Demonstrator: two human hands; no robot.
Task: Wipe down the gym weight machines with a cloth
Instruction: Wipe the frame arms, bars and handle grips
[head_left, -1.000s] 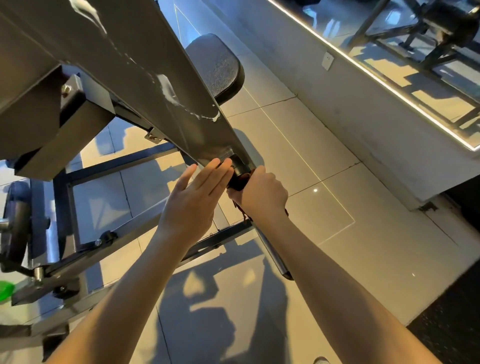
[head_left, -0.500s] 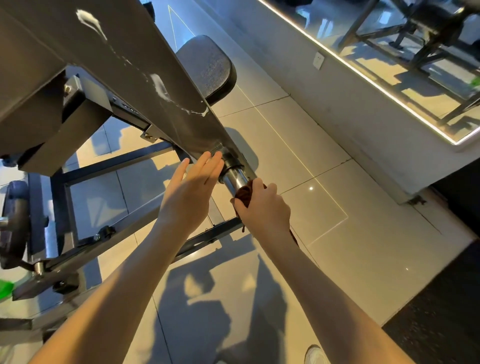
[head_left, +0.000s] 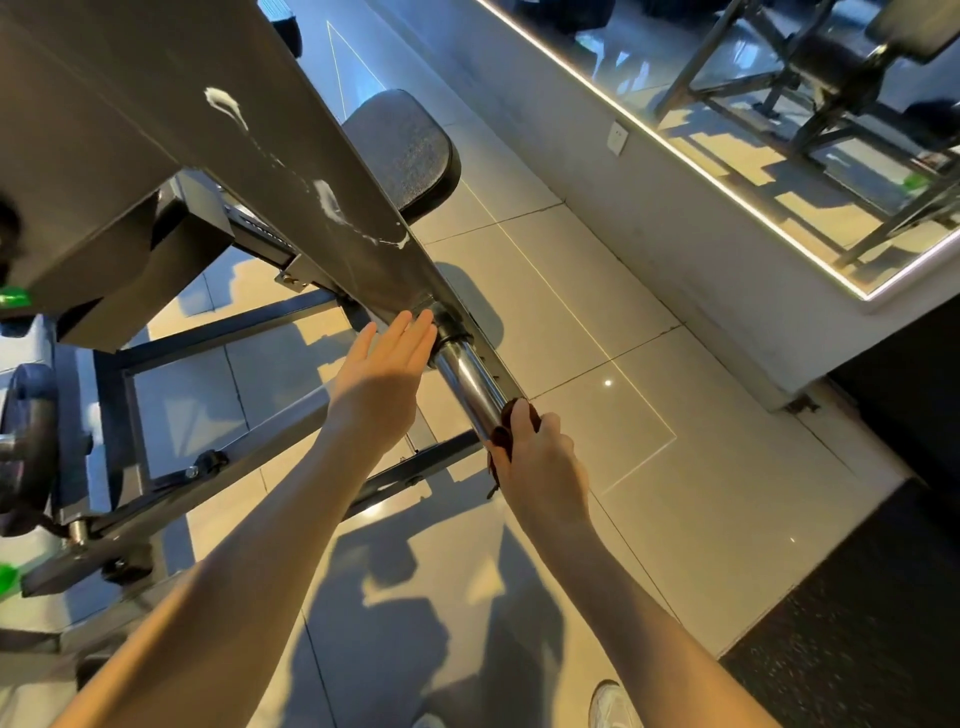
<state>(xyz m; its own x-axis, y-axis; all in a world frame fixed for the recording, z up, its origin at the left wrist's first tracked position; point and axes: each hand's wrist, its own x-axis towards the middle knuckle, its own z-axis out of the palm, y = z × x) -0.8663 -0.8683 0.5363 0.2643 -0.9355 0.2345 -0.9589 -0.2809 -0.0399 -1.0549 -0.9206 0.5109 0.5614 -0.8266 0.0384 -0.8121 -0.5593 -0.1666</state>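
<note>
The weight machine's grey beam (head_left: 208, 130) slants down from 10 o'clock toward the middle of the view, its upper end cut off by the frame. White foam streaks (head_left: 332, 205) run down its face. At its lower end a chrome bar (head_left: 467, 376) sticks out toward 5 o'clock. The right hand (head_left: 540, 462) grips that bar through a dark reddish-brown cloth (head_left: 511, 421), fingers curled tight round it. Only a crumpled edge and a dangling corner of the cloth show, and the bar's far end is hidden behind the hand. The left hand (head_left: 382, 374) lies at 10 o'clock from the right one, flat, holding nothing. Its straight fingers (head_left: 415, 332) reach the dark collar where bar meets beam; whether they press there I cannot tell. A black pad (head_left: 405, 150) sits at 12 o'clock from the left hand, partly behind the beam. At 6 o'clock a pale shoe (head_left: 613, 706) is clipped by the bottom edge. The tiled floor (head_left: 675, 493) lies beneath.
</note>
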